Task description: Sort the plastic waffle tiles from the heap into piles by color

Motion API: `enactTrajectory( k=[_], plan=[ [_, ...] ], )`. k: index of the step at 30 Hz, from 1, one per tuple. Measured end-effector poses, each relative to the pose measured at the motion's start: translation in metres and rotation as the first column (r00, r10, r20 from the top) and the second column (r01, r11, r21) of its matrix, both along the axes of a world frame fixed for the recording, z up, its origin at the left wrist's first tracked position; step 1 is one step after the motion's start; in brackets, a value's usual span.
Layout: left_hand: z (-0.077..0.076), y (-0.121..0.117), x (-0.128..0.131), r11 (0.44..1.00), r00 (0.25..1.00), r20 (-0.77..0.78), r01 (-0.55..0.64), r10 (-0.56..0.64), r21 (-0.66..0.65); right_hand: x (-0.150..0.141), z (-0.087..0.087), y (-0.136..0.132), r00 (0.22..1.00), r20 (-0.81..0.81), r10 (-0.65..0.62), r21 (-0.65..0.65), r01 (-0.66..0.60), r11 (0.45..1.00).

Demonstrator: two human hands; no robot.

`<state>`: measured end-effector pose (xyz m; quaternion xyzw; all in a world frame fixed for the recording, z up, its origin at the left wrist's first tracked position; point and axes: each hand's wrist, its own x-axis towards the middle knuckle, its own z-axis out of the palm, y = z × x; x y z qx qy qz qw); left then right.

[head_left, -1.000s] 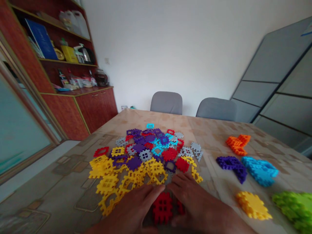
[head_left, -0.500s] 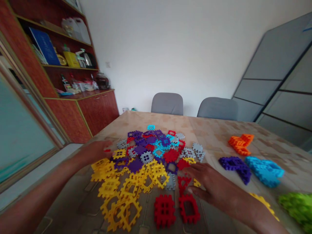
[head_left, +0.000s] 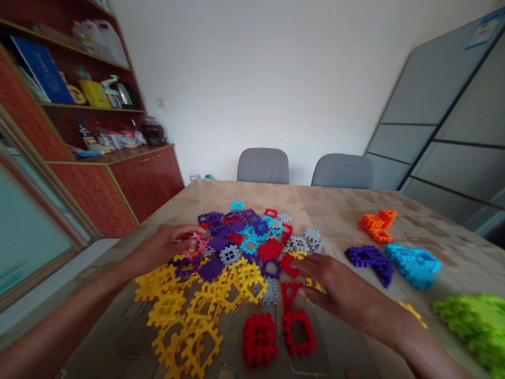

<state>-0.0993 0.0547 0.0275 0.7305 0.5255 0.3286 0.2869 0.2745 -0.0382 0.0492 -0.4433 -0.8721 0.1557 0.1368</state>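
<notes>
My left hand [head_left: 168, 245] is over the left side of a loose pile of plastic interlocking tiles, its fingers closed on a pinkish-red tile [head_left: 193, 245], slightly blurred. Under it lie purple tiles [head_left: 211, 269] and yellow tiles [head_left: 168, 308]. At the pile's right edge my right hand [head_left: 329, 276] reaches in, thumb and fingers apart. Its fingertips are at a solid red tile [head_left: 289, 266]; whether they touch it I cannot tell. A red triangular tile [head_left: 290, 293] lies beside the thumb. Nearer me are a red window tile stack [head_left: 260, 339] and red square frames [head_left: 300, 332].
On the right side of the table [head_left: 339, 213] sit grouped orange tiles [head_left: 377, 225], purple tiles [head_left: 370, 262], light blue tiles [head_left: 413, 265] and green tiles [head_left: 473, 321]. Two grey chairs [head_left: 263, 166] stand behind the far edge. A wooden cabinet [head_left: 150, 176] is at the left.
My left hand has moved right over the pile with the red tile, which now shows more fully. My right hand stays by the red tiles. The camera view has turned slightly right.
</notes>
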Motion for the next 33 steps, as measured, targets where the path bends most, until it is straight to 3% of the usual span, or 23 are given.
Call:
enactTrajectory(
  k=[2,5,8,11,19,25,29,33],
  plan=[
    [0.001,-0.006,0.026,0.985,0.989,0.024,0.148,-0.147,-0.089,-0.008,0.000,0.000,0.999,-0.047,-0.012,0.043,0.014,0.999],
    [-0.003,-0.022,0.068,0.946,0.959,0.088,0.281,-0.270,-0.163,-0.020,-0.001,-0.004,0.995,-0.098,-0.025,0.091,0.034,0.995],
    [-0.009,-0.038,0.099,0.924,0.940,0.127,0.337,-0.318,-0.179,-0.030,-0.002,-0.009,0.994,-0.106,-0.018,0.083,0.026,0.996],
    [-0.016,-0.051,0.114,0.920,0.929,0.114,0.365,-0.351,-0.141,-0.037,-0.004,-0.011,0.998,-0.066,0.017,0.034,-0.015,0.999],
    [-0.024,-0.066,0.118,0.944,0.942,-0.073,0.324,-0.328,-0.066,-0.044,-0.012,-0.011,0.999,0.033,0.043,-0.009,-0.043,0.999],
    [-0.018,-0.067,0.099,0.953,0.941,-0.170,0.301,-0.292,0.033,-0.014,-0.003,-0.004,0.999,0.038,0.012,-0.008,-0.012,1.000],
    [-0.020,-0.081,0.083,0.941,0.894,-0.301,0.336,-0.331,-0.035,0.005,-0.002,-0.001,0.995,0.094,-0.017,-0.073,0.024,0.997],
    [-0.025,-0.103,0.088,0.931,0.828,-0.424,0.332,-0.366,-0.155,0.006,-0.010,-0.011,0.989,0.146,-0.011,-0.165,0.035,0.986]
  ],
)
